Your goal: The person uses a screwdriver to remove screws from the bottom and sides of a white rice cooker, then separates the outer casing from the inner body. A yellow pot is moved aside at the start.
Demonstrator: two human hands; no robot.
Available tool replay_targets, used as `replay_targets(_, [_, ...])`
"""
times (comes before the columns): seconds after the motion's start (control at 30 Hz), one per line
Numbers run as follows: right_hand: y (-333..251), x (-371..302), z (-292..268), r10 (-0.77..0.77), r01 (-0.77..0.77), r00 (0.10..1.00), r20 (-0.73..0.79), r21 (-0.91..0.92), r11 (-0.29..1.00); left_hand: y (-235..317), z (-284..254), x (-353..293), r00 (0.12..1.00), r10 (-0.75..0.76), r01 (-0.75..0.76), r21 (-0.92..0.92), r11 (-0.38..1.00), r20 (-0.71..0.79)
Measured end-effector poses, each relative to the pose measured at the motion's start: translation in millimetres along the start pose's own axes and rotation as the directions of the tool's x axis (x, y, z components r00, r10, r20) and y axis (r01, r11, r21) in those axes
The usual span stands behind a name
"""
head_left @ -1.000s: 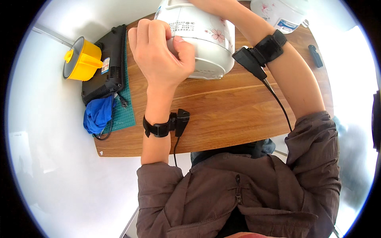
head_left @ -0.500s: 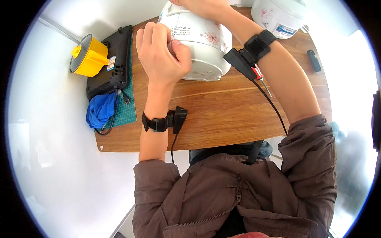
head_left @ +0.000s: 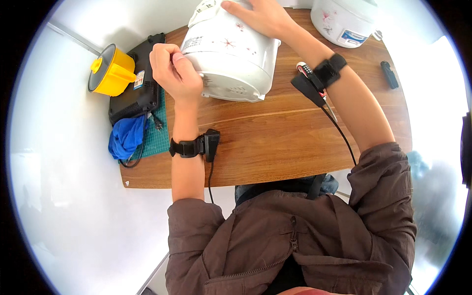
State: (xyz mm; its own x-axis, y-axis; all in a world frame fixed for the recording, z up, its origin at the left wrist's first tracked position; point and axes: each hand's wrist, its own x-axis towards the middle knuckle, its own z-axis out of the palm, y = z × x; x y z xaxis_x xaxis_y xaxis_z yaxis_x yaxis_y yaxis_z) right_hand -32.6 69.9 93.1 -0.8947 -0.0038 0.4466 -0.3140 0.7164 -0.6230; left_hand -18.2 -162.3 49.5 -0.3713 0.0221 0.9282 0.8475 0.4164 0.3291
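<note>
A: Around the cooker (head_left: 228, 51), head view: report the position of each hand.

B: Left hand (head_left: 174, 73): at the cooker's lower left edge, fingers curled. Cannot tell whether it grips that edge; the fingertips are hidden. Right hand (head_left: 263, 18): open, laid on the cooker's upper side, thumb extended to the left.

A: State the cooker's location and attitude.

B: Over the far part of the table (head_left: 275, 137), tilted, underside facing the near side. Cannot tell whether it rests on the wood.

A: List the items about it.

B: Right of the cooker: a screwdriver (head_left: 305, 69), partly covered by the wrist unit (head_left: 307, 89); farther right, a second cooker (head_left: 337, 22). Left of the cooker: an appliance (head_left: 140, 101), black; a pot (head_left: 110, 76), yellow. Left and nearer than the cooker: a blue cloth (head_left: 127, 138).
</note>
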Motion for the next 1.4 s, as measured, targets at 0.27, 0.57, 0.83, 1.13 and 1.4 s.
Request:
replay_targets(0.27, [1.2,-21.5,15.7,0.061,-0.05,0.982,-0.178,0.07,0.996,-13.5,-7.4,-5.2,0.998,-0.068,0.07,-0.109,0.992,0.017])
replay_targets(0.57, [2.6,-9.8,15.1,0.023,0.0,0.991,-0.134,0.172,0.985,-7.8,-18.3,-6.2,0.996,-0.036,0.041,-0.066,0.997,0.084])
replay_targets(0.83, [14.2,-9.0,11.3,0.018,0.001,0.991,-0.129,0.142,0.99,18.7,-5.9,8.6,0.949,0.286,-0.302,0.118,0.946,0.133])
replay_targets(1.13, [14.3,-18.2,15.0,-0.033,0.068,0.987,-0.158,0.223,0.973,22.1,6.5,10.9,0.87,0.46,-0.492,0.234,0.839,0.18])
replay_targets(1.4, [12.4,-17.9,6.9,0.034,-0.013,0.996,-0.077,0.26,0.965,27.8,3.7,13.4,0.888,0.396,-0.44,0.178,0.88,0.234])
